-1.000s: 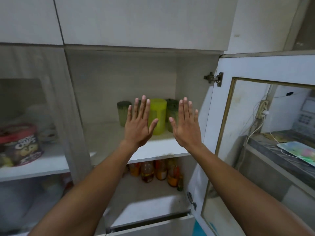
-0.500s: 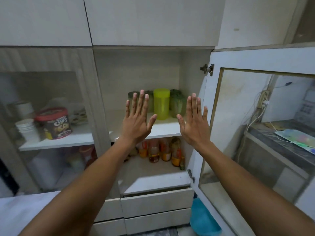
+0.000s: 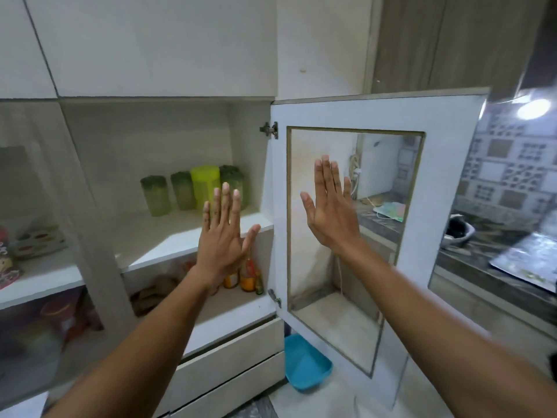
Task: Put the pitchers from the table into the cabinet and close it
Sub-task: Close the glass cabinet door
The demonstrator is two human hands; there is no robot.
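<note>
The cabinet stands open, its glass-panelled door swung out to the right. On its upper shelf stand several pitchers: a bright yellow-green one between duller green ones. My left hand is raised flat in front of the shelf edge, fingers spread, holding nothing. My right hand is raised flat in front of the door's glass pane, also empty. Neither hand touches a pitcher.
Bottles stand on the lower shelf. Drawers sit below. A blue tub lies on the floor under the door. A snack tub sits behind the left glass door. A dark counter runs at right.
The view has swung to the right and pulled back. My right hand now shows in front of the door's glass instead of the shelf. Both hands stay flat and empty.
</note>
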